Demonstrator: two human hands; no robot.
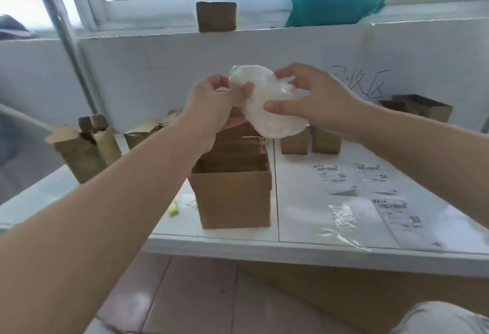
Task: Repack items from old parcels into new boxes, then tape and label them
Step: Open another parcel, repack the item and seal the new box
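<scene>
Risks, as I read them from the head view:
- The white pouch (267, 111) is held at centre frame, above and slightly behind the open box (232, 196), not yet inside. If either hand lets go early, it could fall onto the box's rear flaps or the table (238, 243) and miss the opening.
- The wrapper looks slick and the contents soft. A pinch on film alone may slide, or stretch and tear the bag.
- The pouch looks about as wide as the box mouth. Pushed in flat, it may catch on the rim and tip the box, which looks light.
- Shipping labels (391, 212) and a loose clear film (341, 217) lie at lower right. A sweeping forearm could scatter them and mix up the labelling.

Grip: left hand (211, 103) has its fingers curled, pinching the pouch's upper-left edge. Right hand (315, 98) clasps the right side, thumb in front, fingers behind.

Item: a rounded, flattish white pad in clear, glossy, crinkled plastic. It sags between the hands, so I judge it soft and light. The contents are too blurred to identify.
</scene>
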